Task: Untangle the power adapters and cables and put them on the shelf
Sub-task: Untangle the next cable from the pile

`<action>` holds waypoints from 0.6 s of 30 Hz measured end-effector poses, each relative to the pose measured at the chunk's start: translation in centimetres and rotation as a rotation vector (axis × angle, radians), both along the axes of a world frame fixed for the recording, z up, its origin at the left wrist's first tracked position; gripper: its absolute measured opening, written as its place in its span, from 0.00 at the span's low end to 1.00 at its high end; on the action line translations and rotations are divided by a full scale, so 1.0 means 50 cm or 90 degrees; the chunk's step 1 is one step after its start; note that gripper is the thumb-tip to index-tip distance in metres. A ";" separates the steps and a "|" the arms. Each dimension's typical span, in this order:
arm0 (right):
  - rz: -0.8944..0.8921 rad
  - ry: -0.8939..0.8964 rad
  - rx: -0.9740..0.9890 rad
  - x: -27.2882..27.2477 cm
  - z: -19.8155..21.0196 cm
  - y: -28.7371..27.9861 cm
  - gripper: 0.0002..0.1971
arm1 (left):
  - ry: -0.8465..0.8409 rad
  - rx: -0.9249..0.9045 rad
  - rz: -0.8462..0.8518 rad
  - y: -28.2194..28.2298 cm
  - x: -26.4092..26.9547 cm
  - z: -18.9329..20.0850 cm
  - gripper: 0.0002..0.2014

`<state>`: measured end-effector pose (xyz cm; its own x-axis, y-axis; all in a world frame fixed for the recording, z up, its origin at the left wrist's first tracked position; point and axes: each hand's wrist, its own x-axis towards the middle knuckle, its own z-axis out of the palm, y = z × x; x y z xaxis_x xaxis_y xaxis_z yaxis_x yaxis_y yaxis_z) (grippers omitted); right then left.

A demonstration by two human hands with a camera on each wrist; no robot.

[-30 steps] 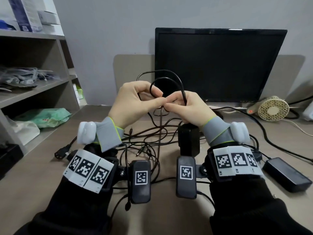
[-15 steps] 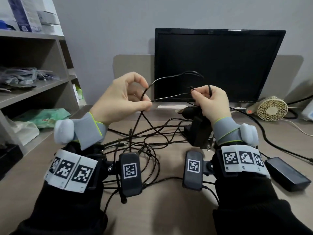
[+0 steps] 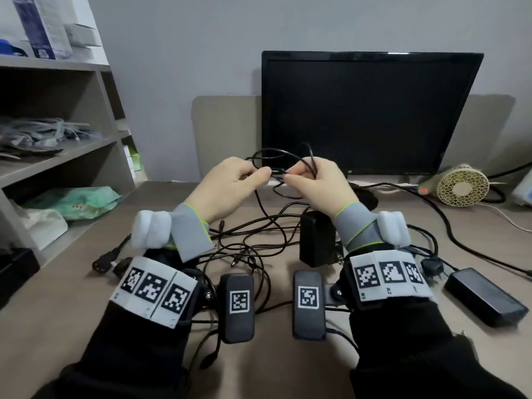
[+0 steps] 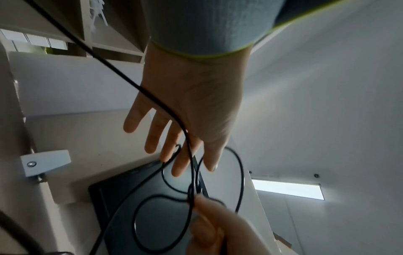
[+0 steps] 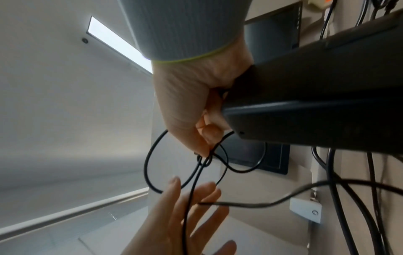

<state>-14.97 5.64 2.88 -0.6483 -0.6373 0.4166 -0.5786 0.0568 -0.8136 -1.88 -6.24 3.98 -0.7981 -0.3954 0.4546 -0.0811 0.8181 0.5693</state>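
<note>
Both hands are raised in front of the monitor, fingertips nearly meeting on one thin black cable (image 3: 276,156). My left hand (image 3: 230,185) has it between thumb and forefinger, the other fingers (image 4: 152,138) fairly straight. My right hand (image 3: 316,185) pinches the crossing of its loops (image 5: 203,158). A black power adapter (image 3: 316,240) hangs upright under my right wrist, close against the palm (image 5: 305,103); whether fingers grip it is hidden. The rest of the cable tangle (image 3: 253,249) lies on the desk below the hands.
A grey shelf unit (image 3: 57,156) stands at the left, with bags and boxes on it. Behind the hands are a black monitor (image 3: 368,110) and a small fan (image 3: 460,185). A second black adapter (image 3: 486,298) lies at the right. A plug (image 3: 103,263) lies at the left.
The hands were apart with the cable stretched between them; now they have come together again, slightly lower. The adapter, tilted half a second ago, hangs upright under the right wrist.
</note>
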 end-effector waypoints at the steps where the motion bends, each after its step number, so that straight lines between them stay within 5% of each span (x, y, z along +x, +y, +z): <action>1: 0.023 0.002 0.013 0.008 -0.001 -0.007 0.07 | 0.007 0.010 -0.006 0.003 -0.001 -0.002 0.25; 6: 0.084 -0.016 0.011 0.027 -0.001 -0.017 0.09 | 0.033 -0.020 -0.050 -0.009 -0.001 -0.009 0.22; 14: -0.098 -0.123 -0.075 -0.043 -0.016 0.020 0.11 | 0.235 0.006 0.005 -0.066 0.066 0.042 0.14; 18: -0.114 -0.144 -0.080 -0.050 -0.011 0.032 0.09 | 0.237 0.015 0.007 -0.081 0.076 0.037 0.15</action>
